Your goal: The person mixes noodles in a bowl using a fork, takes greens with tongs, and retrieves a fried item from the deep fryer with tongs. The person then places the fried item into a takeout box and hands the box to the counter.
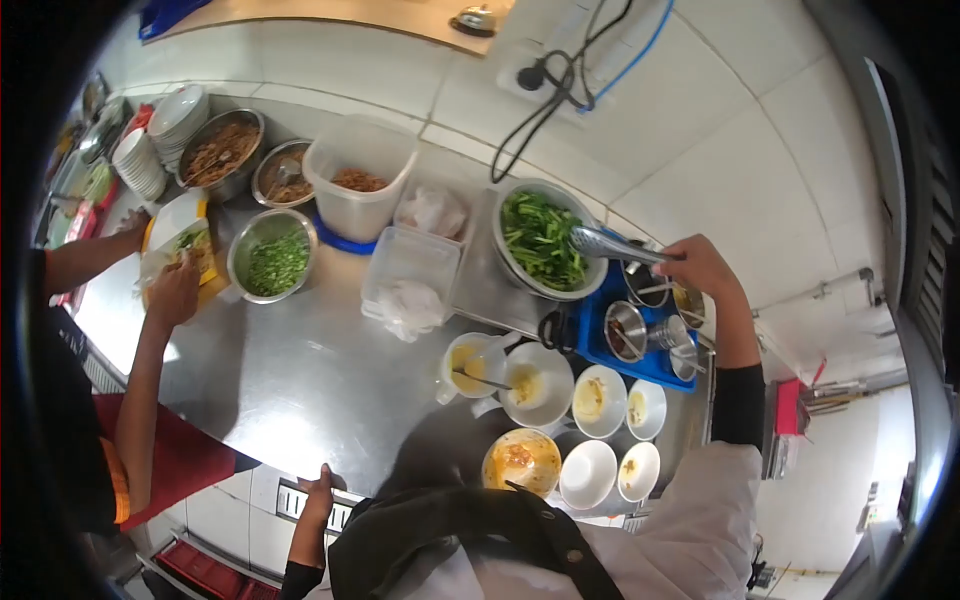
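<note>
My right hand (702, 266) is closed around the handles of metal tongs (612, 246). The tongs' head lies at the right rim of a large bowl holding chopped leafy greens (540, 238). My left hand (313, 496) is at the front edge of the steel table (310, 370), with a finger stretched out and nothing in it. Before me stand several white bowls with smears of sauce or paste, one of them an orange-stained bowl (521, 461). A spoon (484, 379) leans in a white cup of yellow paste (463, 362).
A blue tray (597, 345) holds metal cups with spoons. Farther left are clear plastic containers (412, 262), a bowl of chopped scallions (277, 262) and pots of brown food (222, 152). At the left, a co-worker's hand (174, 292) works at a yellow-and-white packet (190, 235). Cables hang on the wall.
</note>
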### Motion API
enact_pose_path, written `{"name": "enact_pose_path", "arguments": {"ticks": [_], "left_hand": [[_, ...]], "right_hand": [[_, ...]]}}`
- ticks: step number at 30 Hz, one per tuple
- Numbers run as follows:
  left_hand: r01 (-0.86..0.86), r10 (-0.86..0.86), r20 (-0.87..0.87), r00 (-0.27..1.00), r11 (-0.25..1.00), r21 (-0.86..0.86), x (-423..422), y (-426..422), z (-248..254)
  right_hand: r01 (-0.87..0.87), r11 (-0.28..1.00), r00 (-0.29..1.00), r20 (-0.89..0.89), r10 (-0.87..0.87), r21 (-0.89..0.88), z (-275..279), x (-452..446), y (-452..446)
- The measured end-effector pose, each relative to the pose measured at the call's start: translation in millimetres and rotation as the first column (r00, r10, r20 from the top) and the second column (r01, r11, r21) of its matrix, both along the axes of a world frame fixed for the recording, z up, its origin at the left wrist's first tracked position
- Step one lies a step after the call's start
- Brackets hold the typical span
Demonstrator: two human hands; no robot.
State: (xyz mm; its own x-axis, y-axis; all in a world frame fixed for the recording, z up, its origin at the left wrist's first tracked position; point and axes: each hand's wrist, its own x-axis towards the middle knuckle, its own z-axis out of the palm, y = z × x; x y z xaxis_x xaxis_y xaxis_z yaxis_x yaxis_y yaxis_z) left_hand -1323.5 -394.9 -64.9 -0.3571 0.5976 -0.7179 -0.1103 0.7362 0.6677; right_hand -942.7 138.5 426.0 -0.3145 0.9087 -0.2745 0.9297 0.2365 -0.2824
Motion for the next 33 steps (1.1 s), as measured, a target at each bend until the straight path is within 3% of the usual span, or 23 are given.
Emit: {"name": "enact_pose_path", "arguments": {"ticks": [1, 2, 3, 4, 5, 6, 7, 8, 9, 10, 12, 15, 18, 21, 25, 28, 33], "left_hand": [[-0.012, 0.011, 0.018, 1.0, 0.997, 0.07, -3, 0, 14], [0.097, -0.097, 0.088, 0.991, 0.995, 0.01, -8, 0, 28], [0.069, -0.068, 0.059, 0.996, 0.998, -0.013, -4, -10, -3], [0.523, -0.506, -0.378, 0.775, 0.85, -0.065, -3, -49, -126], [0.513, -0.434, -0.598, 0.674, 0.857, -0.043, 10, -60, -154], [-0.071, 0.07, -0.221, 0.973, 0.997, 0.004, 20, -29, -84], [-0.369, 0.364, -0.216, 0.906, 0.929, 0.014, 30, -19, -83], [-0.367, 0.417, -0.236, 0.878, 0.902, 0.229, 28, -8, -62], [-0.408, 0.46, -0.215, 0.862, 0.88, 0.243, 28, 2, -39], [-0.376, 0.395, -0.185, 0.9, 0.917, 0.132, 27, 0, -42], [-0.339, 0.382, -0.202, 0.902, 0.915, 0.217, 28, -1, -43], [-0.328, 0.402, -0.221, 0.888, 0.894, 0.306, 32, 1, -33], [-0.367, 0.426, -0.169, 0.889, 0.882, 0.294, 28, 13, 16], [-0.298, 0.345, -0.193, 0.919, 0.925, 0.234, 31, 10, 22], [-0.34, 0.386, -0.194, 0.902, 0.912, 0.23, 30, 16, 39], [-0.392, 0.427, -0.123, 0.896, 0.889, 0.237, 27, 20, 59], [-0.405, 0.426, -0.086, 0.9, 0.894, 0.192, 23, 25, 51]], "right_hand": [[-0.037, 0.997, 0.997, 0.07, 0.033, 0.062, -3, 1, 0], [-0.097, 0.988, 0.988, 0.128, 0.082, 0.116, -8, 0, 1], [-0.15, 0.962, 0.969, 0.229, 0.097, 0.23, -11, -4, -3], [-0.151, 0.967, 0.976, 0.186, 0.113, 0.204, 4, -33, -22], [-0.209, 0.93, 0.977, 0.101, 0.187, 0.301, -7, -31, -18], [-0.205, 0.975, 0.972, -0.099, 0.212, 0.08, 18, -77, -42], [-0.146, 0.982, 0.983, -0.096, 0.158, 0.117, 27, -109, -61], [-0.2, 0.963, 0.961, -0.158, 0.229, 0.182, 27, -142, -73], [-0.234, 0.939, 0.935, -0.208, 0.288, 0.251, 28, -171, -86], [-0.252, 0.913, 0.908, -0.249, 0.338, 0.322, 27, -193, -98], [-0.384, 0.809, 0.845, -0.185, 0.502, 0.445, 19, -250, -103], [-0.45, 0.725, 0.814, -0.094, 0.573, 0.521, 5, -353, -115], [-0.545, 0.53, 0.723, 0.044, 0.69, 0.65, -45, -454, -98], [-0.643, 0.464, 0.659, 0.131, 0.74, 0.61, -78, -551, -103], [-0.67, 0.388, 0.621, 0.192, 0.76, 0.633, -124, -650, -111], [-0.776, 0.276, 0.518, 0.321, 0.793, 0.568, -150, -695, -113], [-0.819, 0.246, 0.476, 0.374, 0.796, 0.518, -177, -726, -113]]}}
